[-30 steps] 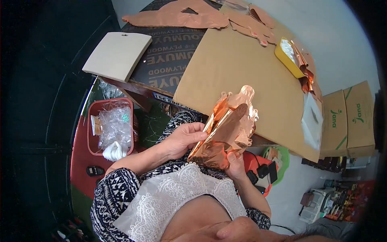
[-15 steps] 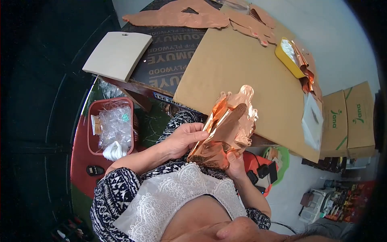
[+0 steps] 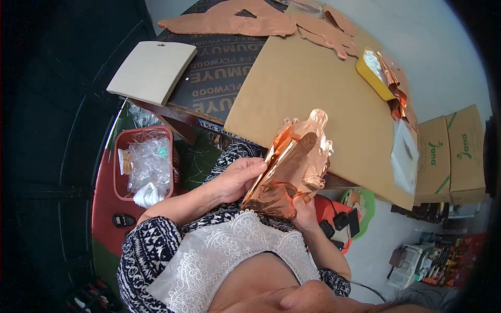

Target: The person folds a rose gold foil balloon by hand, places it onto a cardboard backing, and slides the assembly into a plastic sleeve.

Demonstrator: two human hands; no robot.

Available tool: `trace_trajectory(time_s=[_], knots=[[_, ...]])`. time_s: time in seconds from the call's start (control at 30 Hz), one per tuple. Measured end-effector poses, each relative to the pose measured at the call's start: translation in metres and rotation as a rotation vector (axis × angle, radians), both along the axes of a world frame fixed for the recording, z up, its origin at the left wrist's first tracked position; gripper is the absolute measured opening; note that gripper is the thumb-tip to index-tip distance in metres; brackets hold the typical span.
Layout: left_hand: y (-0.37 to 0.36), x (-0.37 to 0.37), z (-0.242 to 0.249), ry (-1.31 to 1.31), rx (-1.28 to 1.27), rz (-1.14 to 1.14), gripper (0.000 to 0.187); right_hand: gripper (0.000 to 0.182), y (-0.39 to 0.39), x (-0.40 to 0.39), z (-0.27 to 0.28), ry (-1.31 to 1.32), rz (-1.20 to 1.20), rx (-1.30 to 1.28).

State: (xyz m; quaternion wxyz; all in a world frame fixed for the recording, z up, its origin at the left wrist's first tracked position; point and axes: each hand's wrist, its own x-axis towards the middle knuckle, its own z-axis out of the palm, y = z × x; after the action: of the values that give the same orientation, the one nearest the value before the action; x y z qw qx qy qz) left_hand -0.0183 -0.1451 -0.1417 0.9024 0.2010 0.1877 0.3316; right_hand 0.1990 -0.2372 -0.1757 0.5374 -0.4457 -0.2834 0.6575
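Note:
A flat, uninflated rose-gold foil balloon (image 3: 297, 167) is held up in front of my lap, its shiny folded layers creased and its edge scalloped on the right. My left hand (image 3: 241, 179) pinches its left edge between thumb and fingers. At the lower right edge, my right hand (image 3: 305, 211) grips it with the thumb on top; its other fingers are hidden behind the foil. The balloon's upper end overlaps the near edge of the brown cardboard sheet (image 3: 292, 73) on the table.
More flat rose-gold balloons (image 3: 224, 18) lie along the table's far side. A white case (image 3: 151, 70) rests at the left corner, a yellow tray (image 3: 373, 78) at the right. Below left stands a red basket (image 3: 117, 172) of clear plastic. Cardboard boxes (image 3: 451, 156) stand right.
The foil balloon's left folds have shifted and lie a little flatter. My left thumb has moved slightly up along the edge; my right hand keeps its place.

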Motion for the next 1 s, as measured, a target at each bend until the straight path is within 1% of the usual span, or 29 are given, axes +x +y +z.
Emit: trace_trajectory(time_s=[0.1,0.2,0.23,0.27,0.33,0.4,0.53,0.67,0.83,1.0], knots=[[0.002,0.0,0.009,0.05,0.047,-0.006,0.033,0.031,-0.002,0.006,-0.006,-0.015,0.035,-0.02],[0.002,0.002,0.011,0.103,0.035,0.009,0.029,0.032,-0.003,0.007,-0.004,-0.008,0.046,-0.039],[0.002,0.002,0.01,0.108,0.042,0.015,0.028,0.036,-0.004,0.009,-0.006,0.004,0.051,-0.043],[0.002,0.002,0.007,0.112,0.048,0.022,0.027,0.046,-0.006,0.015,-0.017,0.03,0.067,-0.044],[0.002,0.002,0.005,0.123,0.064,0.036,0.026,0.059,-0.006,0.017,-0.02,0.058,0.091,-0.035],[0.002,0.002,0.004,0.134,0.082,0.048,0.024,0.06,-0.005,0.018,-0.02,0.06,0.111,-0.023],[0.002,0.002,0.007,0.103,0.036,0.054,0.022,0.062,-0.004,0.019,-0.022,0.066,0.14,-0.023],[0.001,0.003,0.005,0.092,0.017,0.072,0.021,0.063,-0.005,0.018,-0.022,0.064,0.113,-0.027],[0.001,0.0,0.002,0.07,0.016,0.071,0.023,0.058,-0.005,0.016,-0.019,0.102,0.096,-0.049],[0.0,-0.001,0.0,0.037,0.003,0.065,0.026,0.054,-0.008,0.024,-0.033,0.078,0.106,-0.054]])
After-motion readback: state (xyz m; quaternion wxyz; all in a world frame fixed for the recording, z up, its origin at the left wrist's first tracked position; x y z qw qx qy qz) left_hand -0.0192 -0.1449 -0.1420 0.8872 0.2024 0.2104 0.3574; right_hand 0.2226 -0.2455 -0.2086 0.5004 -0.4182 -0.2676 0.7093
